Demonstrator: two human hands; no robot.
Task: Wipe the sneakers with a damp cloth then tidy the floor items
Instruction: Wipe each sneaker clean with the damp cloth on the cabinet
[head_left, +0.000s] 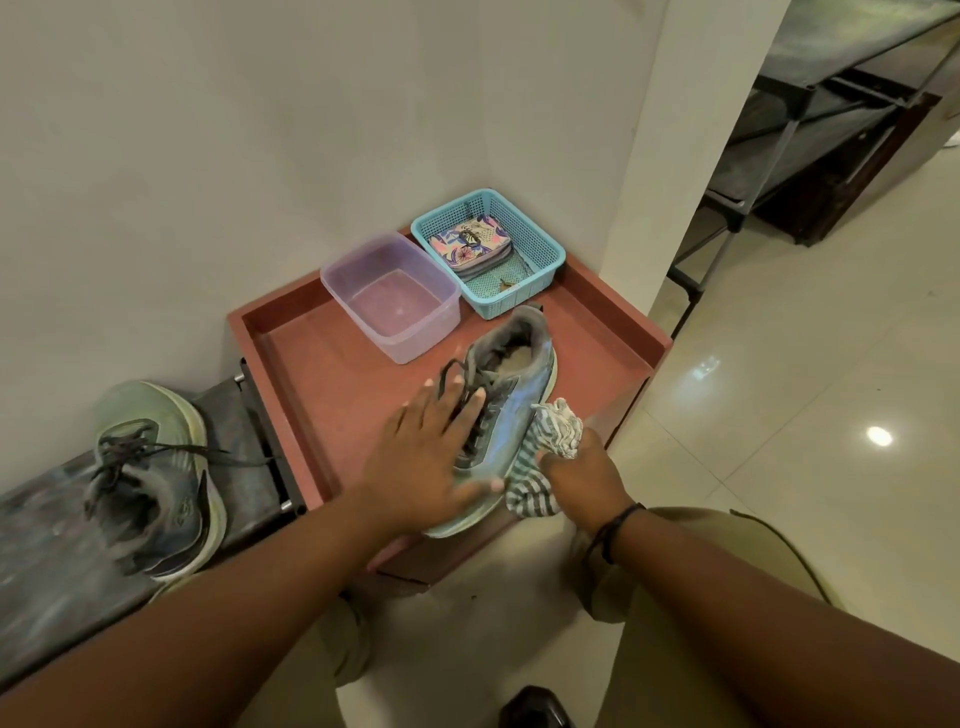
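The person is showing two bare forearms, with no sleeves reaching into view. The right wrist is wearing a thin black cord bracelet (615, 527). The legs are wearing loose khaki-olive fabric trousers (691, 613), creasing and bunching around the bent knees.

Left hand (434, 457) flat on sneaker (511, 387), right hand (584, 475) gripping striped cloth (545, 452)

plain pale wall (208, 130), glossy tiled floor (805, 389), dark shelving rack (810, 119)

Grey-teal sneaker (511, 384) upright on red tray; striped cloth (540, 457) against its side.
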